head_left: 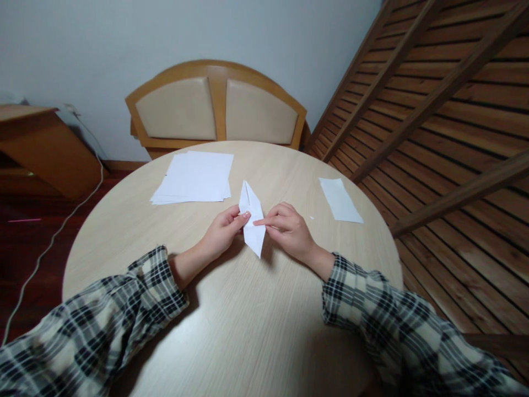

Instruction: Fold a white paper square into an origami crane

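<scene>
A white sheet folded into a long kite shape (252,220) lies on the round pale wooden table (231,320), pointed at both ends. My left hand (223,231) pinches its left edge near the middle, fingers curled. My right hand (289,229) has its fingers curled and the index finger stretched out, its tip pressing on the paper's right side. Both arms wear plaid sleeves.
A stack of white sheets (194,177) lies at the far left of the table, a narrow paper strip (340,199) at the far right. A wooden chair (217,105) stands behind the table. Slatted wooden panel (446,110) leans on the right; a cable (53,237) runs along the floor at left.
</scene>
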{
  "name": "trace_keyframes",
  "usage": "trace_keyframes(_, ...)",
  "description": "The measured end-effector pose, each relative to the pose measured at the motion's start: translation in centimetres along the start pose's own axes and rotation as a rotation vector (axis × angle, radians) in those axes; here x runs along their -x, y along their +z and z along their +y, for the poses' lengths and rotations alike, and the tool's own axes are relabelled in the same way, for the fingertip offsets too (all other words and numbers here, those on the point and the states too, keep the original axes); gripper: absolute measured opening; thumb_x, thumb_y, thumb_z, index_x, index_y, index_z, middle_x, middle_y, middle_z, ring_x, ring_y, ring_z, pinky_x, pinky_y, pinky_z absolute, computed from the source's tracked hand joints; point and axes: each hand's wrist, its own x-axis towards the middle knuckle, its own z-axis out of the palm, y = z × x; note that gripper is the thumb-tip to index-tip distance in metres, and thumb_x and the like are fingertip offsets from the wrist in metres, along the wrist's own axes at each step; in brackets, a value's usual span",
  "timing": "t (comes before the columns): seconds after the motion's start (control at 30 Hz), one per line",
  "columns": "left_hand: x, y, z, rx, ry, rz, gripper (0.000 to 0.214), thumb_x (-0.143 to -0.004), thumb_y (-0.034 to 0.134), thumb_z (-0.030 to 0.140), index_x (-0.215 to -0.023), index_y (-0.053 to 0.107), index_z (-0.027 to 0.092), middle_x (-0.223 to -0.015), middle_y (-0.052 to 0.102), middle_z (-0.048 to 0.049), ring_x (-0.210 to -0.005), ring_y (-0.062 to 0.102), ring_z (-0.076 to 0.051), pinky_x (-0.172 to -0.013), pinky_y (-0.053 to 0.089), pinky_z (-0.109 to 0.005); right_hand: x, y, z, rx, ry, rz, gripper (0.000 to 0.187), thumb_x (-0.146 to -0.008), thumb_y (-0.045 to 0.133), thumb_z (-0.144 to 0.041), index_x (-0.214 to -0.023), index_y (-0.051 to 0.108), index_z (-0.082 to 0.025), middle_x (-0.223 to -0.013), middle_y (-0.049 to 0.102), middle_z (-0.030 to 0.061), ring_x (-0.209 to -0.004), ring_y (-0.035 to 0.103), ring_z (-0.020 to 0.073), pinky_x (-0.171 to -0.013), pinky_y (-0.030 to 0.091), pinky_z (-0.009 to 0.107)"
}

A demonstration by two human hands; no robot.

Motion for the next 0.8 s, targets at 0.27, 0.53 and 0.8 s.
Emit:
trace_keyframes(0.27, 0.1, -0.3, 0.0, -0.171, 0.130, -0.028, 0.026, -0.086, 0.063, 0.038, -0.088, 0.060, 0.013, -0.077, 0.063, -0.0021, -0.067, 0.058, -0.013, -0.063, 0.047, -0.025, -0.2, 0.5, -0.7, -0.086, 0.160, 0.059, 0.015, -0.084, 0.063, -0.014, -0.080, 0.073, -0.024, -0.076, 0.062, 0.0008, -0.074, 0.057, 0.0159, -0.069, 0.044, 0.033)
trace_keyframes(0.53, 0.1, -0.3, -0.1, -0.187, 0.104, -0.094, 0.020, -0.088, 0.060, 0.033, -0.092, 0.060, 0.013, -0.084, 0.066, -0.0043, -0.066, 0.064, -0.012, -0.062, 0.052, -0.023, 0.0, 1.3, -1.4, -0.216, 0.409, 0.111, 0.010, -0.083, 0.069, -0.025, -0.073, 0.070, -0.022, -0.079, 0.058, 0.0015, -0.077, 0.056, 0.0161, -0.072, 0.048, 0.033)
trace_keyframes(0.8, 0.2, -0.2, -0.3, -0.106, 0.011, -0.106, 0.023, -0.089, 0.062, 0.034, -0.096, 0.060, 0.012, -0.088, 0.068, -0.0058, -0.067, 0.069, -0.012, -0.062, 0.053, -0.022, 0.2, 1.7, -1.2, -0.396, 0.513, 0.119, 0.006, -0.081, 0.070, -0.028, -0.080, 0.069, -0.022, -0.096, 0.065, 0.0053, -0.094, 0.062, 0.0189, -0.084, 0.051, 0.038)
